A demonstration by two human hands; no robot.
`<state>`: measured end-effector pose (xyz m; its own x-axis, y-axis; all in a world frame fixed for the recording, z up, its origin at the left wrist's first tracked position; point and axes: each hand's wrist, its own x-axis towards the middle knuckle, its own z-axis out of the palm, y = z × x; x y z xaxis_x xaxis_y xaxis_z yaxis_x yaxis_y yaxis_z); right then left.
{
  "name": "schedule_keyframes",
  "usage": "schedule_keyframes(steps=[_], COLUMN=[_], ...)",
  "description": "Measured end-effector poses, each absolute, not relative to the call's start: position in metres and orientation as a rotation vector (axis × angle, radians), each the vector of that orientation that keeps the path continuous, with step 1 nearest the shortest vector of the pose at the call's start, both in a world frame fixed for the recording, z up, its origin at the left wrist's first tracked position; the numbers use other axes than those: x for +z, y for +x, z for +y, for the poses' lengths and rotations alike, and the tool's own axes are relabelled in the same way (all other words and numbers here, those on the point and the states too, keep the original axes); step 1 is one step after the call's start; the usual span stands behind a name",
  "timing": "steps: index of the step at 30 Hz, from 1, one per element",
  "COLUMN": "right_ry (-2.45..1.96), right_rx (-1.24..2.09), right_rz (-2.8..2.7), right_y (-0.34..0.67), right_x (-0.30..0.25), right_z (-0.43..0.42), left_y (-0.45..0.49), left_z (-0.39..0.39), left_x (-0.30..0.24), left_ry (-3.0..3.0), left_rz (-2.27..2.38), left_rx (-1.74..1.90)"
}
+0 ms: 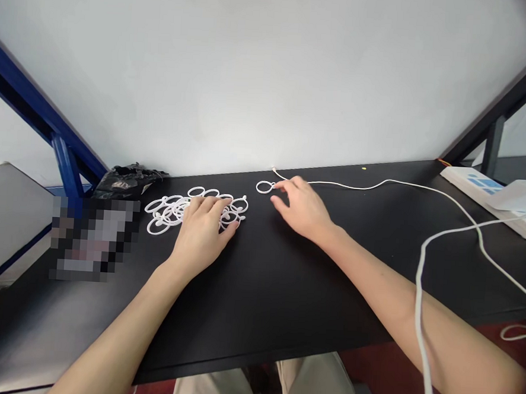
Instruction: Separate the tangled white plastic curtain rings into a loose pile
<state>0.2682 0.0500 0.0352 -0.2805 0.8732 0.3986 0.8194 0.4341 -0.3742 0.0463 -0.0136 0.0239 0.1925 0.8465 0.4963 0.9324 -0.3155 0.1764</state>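
My left hand lies palm down over a loose pile of white rings. Its fingers stretch across the rings with the thumb spread to the side, and the rings under the palm are hidden. The rings look like plastic curtain rings, several with a small tab on the rim. Farther right, a single white ring lies flat on the black table. My right hand is beside it, index fingertip at the ring's right edge. Thumb and index are apart, with no ring between them.
A white cable runs along the table's back and loops over my right forearm. A crumpled black plastic bag lies back left, near a blue frame post. White-and-blue printed boxes or papers lie at the right. A pale wall stands behind.
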Motion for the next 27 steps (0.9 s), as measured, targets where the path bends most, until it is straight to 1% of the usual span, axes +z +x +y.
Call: schedule_keyframes(steps=[1, 3, 6, 8, 11, 15, 18, 22, 27], right_ry=[-1.532, -1.703, -1.812, -1.786, -1.511, -1.009, -0.843, -0.723, -0.637], right_rx=[0.033, -0.039, -0.006, 0.045, 0.204, 0.572, 0.811, 0.858, 0.854], right_rz=[-2.127, -2.097, -2.137, -2.139, -2.086, -1.965, -1.929, -1.962, -1.999], right_y=[0.274, 0.285, 0.294, 0.293, 0.282, 0.256, 0.241, 0.236, 0.238], right_x=[0.035, 0.033, 0.030, 0.030, 0.033, 0.038, 0.039, 0.041, 0.043], right_z=[0.055, 0.063, 0.070, 0.070, 0.062, 0.039, 0.021, 0.009, 0.008], left_y=[0.045, 0.045, 0.046, 0.047, 0.050, 0.054, 0.056, 0.057, 0.059], left_z=[-0.013, -0.013, -0.014, -0.015, -0.015, -0.018, -0.021, -0.023, -0.025], left_x=[0.023, 0.022, 0.022, 0.022, 0.024, 0.032, 0.039, 0.045, 0.045], left_ry=[-2.265, -2.230, -2.226, -2.243, -2.266, -2.354, -2.449, -2.513, -2.557], left_rz=[-1.759, -1.802, -1.832, -1.837, -1.826, -1.794, -1.796, -1.851, -1.868], left_rx=[-0.750, -0.710, -0.684, -0.688, -0.764, -0.966, -1.086, -1.185, -1.214])
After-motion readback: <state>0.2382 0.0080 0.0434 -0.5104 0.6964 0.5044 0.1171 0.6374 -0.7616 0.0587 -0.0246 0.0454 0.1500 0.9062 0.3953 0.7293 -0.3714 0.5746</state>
